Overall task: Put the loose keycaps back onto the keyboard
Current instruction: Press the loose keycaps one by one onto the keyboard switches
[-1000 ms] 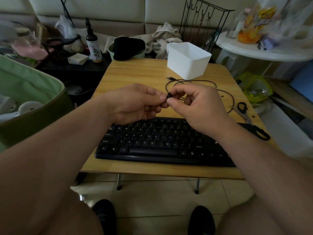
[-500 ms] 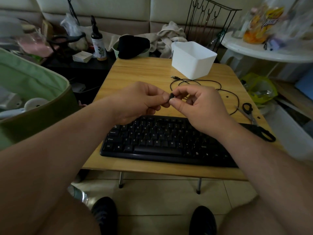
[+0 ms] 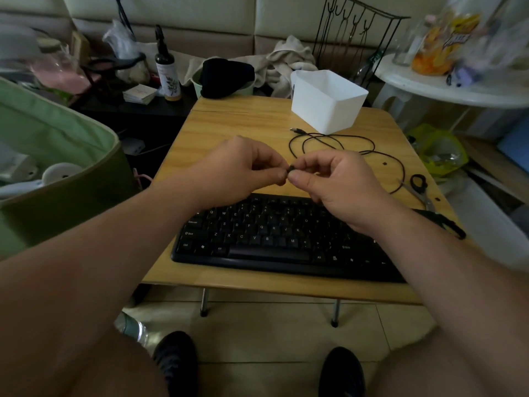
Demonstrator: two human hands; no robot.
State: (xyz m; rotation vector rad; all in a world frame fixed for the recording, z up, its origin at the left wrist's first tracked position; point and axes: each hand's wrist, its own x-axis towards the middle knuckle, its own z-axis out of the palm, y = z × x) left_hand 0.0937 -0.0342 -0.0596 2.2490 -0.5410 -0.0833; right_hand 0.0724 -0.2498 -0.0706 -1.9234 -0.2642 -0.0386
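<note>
1. the keycap (image 3: 291, 168) is looking light, hard and small, so it is likely to be slipping or dropping easily; gripping it by two opposite side walls, top face up, is looking like the safest hold.
2. it is showing as a tiny dark piece, mostly hidden by fingertips; its legend is too small to read.
3. the left hand (image 3: 240, 170) and the right hand (image 3: 337, 181) are both pinching it between thumb and fingertips, meeting in the air just above the keyboard's 12 o'clock edge.
4. the keyboard (image 3: 280, 239) is lying black and flat on the wooden table (image 3: 243, 118); which socket is empty i cannot tell.
5. two small dark bits (image 3: 385, 163) are lying at the table's 3 o'clock side, possibly more loose caps.
</note>
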